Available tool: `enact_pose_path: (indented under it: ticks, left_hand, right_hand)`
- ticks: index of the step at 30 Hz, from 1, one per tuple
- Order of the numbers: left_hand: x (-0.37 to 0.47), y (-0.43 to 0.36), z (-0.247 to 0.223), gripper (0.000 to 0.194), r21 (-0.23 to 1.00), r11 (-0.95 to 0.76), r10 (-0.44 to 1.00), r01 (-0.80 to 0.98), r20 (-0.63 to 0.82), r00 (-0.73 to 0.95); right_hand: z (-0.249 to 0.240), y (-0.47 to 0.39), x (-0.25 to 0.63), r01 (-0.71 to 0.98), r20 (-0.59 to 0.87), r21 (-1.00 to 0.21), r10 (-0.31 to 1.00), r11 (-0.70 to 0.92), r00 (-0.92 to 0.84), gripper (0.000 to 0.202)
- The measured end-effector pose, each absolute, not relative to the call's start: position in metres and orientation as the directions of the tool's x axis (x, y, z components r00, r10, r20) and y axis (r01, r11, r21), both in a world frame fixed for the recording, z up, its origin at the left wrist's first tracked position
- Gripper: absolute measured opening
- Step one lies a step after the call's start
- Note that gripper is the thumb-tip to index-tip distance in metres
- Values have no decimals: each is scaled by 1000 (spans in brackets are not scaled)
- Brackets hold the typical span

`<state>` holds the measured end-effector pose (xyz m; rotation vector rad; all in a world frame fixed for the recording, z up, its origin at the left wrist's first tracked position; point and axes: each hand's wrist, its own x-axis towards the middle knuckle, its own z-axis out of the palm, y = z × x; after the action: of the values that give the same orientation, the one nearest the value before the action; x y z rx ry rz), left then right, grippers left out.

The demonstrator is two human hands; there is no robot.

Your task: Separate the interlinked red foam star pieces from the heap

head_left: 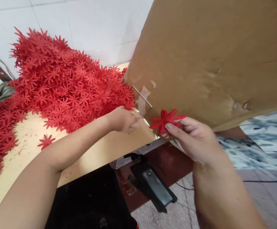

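My right hand pinches a red flower-shaped piece between thumb and fingers, in front of the brown board. My left hand is over the table's right part, beside a bent metal wire. Its fingers are blurred, and I cannot make out whether they hold anything. A large heap of red flower pieces lies behind my left forearm. One loose red flower rests on the pale tabletop.
A large brown board rises at the right, with tape near the wire. Below the table are a black pedal and a dark red surface. Patterned cloth shows at the right; white tiles stand behind.
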<state>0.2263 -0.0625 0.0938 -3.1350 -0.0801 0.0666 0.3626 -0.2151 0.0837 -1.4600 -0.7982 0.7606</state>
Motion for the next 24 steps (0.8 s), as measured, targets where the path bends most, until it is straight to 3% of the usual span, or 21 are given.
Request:
enact_pose_path:
  ticks: [3, 5, 10, 14, 17, 19, 21, 22, 24]
  left_hand:
    - [233, -66, 86, 40, -54, -998, 33, 27, -104, 994]
    - [235, -68, 84, 31, -54, -998, 24, 18, -114, 993]
    - [232, -69, 84, 26, -25, -998, 58, 55, -137, 989]
    - [223, -68, 88, 22, 68, -995, 72, 72, 8, 997]
    - [208, -65, 95, 21, 234, -956, 205, 176, 102, 973]
    - [192, -62, 99, 22, 522, -817, 366, 245, 141, 920]
    - [171, -61, 101, 29, 861, -469, 520, 196, 90, 849]
    - [160, -62, 100, 34, 961, -244, 561, 128, 32, 827]
    - [137, -65, 97, 37, 996, 91, 611, 0, -55, 790]
  right_hand:
    - [76, -215, 366, 43, -48, -996, 856, -82, 515, 42]
    - [72, -213, 366, 63, -54, -993, 870, -98, 490, 41]
    - [66, -201, 357, 78, -5, -996, 900, -44, 436, 38]
    - [64, -190, 347, 45, 30, -999, 888, 11, 458, 38]
    - [65, -183, 339, 57, 96, -995, 887, 78, 451, 38]
    - [66, -178, 332, 74, 130, -991, 888, 108, 442, 37]
    - [67, -171, 322, 93, 131, -990, 901, 102, 413, 38]
    - [67, -166, 315, 104, 126, -990, 914, 92, 386, 39]
    - [68, -155, 296, 139, 129, -986, 946, 90, 297, 43]
